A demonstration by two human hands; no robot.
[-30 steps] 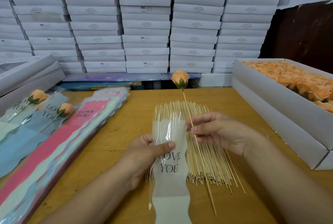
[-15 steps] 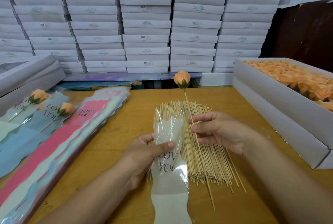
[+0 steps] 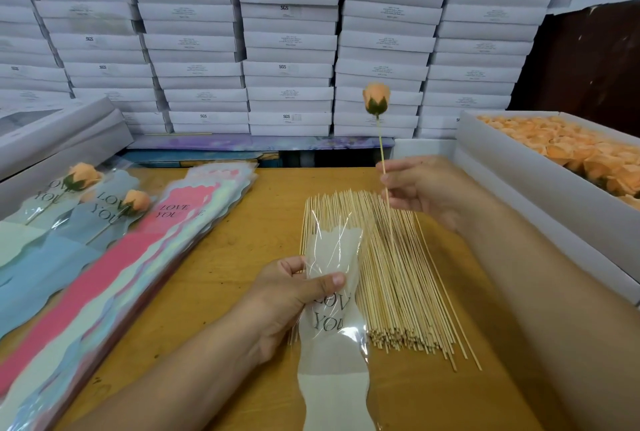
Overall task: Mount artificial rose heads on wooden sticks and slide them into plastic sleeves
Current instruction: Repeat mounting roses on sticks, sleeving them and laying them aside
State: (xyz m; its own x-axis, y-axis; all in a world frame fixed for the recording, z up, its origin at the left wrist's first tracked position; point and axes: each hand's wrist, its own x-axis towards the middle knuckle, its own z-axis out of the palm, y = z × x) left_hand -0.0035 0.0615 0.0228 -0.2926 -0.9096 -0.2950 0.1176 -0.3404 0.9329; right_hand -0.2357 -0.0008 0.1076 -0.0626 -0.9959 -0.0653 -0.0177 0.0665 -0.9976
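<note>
My right hand (image 3: 420, 188) pinches a thin wooden stick (image 3: 381, 146) that carries an orange rose head (image 3: 375, 99) on top, held upright over the far end of the stick pile. My left hand (image 3: 294, 295) grips a clear plastic sleeve (image 3: 332, 333) printed "LOVE YOU", thumb on its front, lying lengthwise toward me with its mouth pointing away. The stick's lower end hangs beside the sleeve's mouth, outside it. A flat pile of bare wooden sticks (image 3: 398, 278) lies on the wooden table (image 3: 242, 250) under both.
A white box of orange rose heads (image 3: 568, 150) stands at the right. A stack of coloured sleeves (image 3: 114, 268) lies at the left, with two sleeved roses (image 3: 83, 176) beyond it. White cartons (image 3: 287, 35) are stacked along the back.
My right hand has lifted the rose on its stick up and away from me, so the stick's lower end now hangs near the sleeve's mouth. My left hand keeps the sleeve in place.
</note>
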